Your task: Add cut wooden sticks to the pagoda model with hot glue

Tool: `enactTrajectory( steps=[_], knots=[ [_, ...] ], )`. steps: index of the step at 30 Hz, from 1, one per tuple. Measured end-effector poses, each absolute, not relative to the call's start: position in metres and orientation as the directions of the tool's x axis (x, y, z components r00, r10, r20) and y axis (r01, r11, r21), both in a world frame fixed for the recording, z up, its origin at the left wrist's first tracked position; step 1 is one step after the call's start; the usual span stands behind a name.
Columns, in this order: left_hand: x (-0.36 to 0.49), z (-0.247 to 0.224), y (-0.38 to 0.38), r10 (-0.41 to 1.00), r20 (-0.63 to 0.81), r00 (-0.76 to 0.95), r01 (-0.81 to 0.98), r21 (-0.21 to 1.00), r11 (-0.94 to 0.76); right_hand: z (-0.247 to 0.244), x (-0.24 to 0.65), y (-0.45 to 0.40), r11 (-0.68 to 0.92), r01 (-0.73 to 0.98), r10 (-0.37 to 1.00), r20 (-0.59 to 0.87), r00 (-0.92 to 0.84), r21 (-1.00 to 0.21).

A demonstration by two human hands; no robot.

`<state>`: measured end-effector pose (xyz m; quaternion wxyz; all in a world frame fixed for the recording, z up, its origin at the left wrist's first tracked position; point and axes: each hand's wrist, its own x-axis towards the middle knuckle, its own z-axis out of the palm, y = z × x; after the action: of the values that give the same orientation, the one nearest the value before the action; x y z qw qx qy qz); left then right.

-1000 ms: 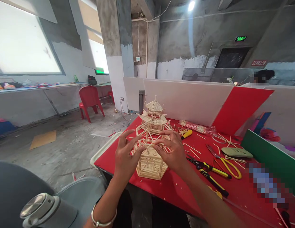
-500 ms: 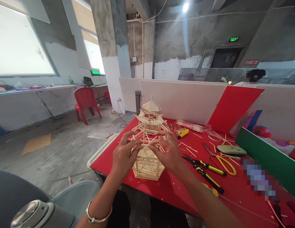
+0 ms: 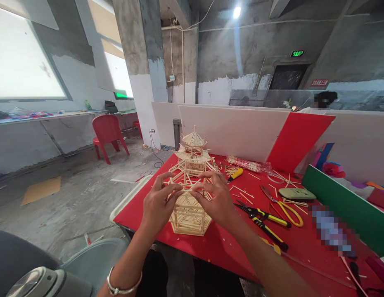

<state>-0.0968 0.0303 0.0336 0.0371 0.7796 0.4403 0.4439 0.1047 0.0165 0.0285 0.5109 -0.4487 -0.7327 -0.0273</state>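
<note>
Left hand (image 3: 157, 203), right hand (image 3: 216, 199), grips still pinching thin stick (image 3: 186, 191) atop hexagonal frame (image 3: 190, 217), view turned slightly right

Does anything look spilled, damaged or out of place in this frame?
Nothing looks clearly damaged. Loose thin sticks lie scattered at odd angles on the red tabletop, untidy compared with the neatly layered hexagonal stick frame. A brown sheet also lies on the littered floor, perhaps misplaced.

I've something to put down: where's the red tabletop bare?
The red tabletop is mostly bare left of the left hand, and between the black pliers and the blurred object. Crowded: beyond the pliers, around the green case.
</note>
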Motion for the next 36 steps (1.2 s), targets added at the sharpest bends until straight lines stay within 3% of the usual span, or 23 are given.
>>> enactTrajectory(
  steps=[27,30,36],
  knots=[
    [-0.096,0.036,0.027,0.716,0.666,0.212,0.653,0.449,-0.610,0.027,0.105,0.017,0.590,0.690,0.645,0.759,-0.089,-0.419],
    [-0.095,0.041,0.023,0.693,0.685,0.226,0.694,0.386,-0.608,0.028,0.105,0.017,0.586,0.684,0.648,0.759,-0.071,-0.435],
    [-0.085,0.057,0.005,0.453,0.785,0.424,0.684,0.050,-0.727,0.042,0.109,-0.005,0.619,0.685,0.608,0.787,-0.108,-0.385]
  ],
)
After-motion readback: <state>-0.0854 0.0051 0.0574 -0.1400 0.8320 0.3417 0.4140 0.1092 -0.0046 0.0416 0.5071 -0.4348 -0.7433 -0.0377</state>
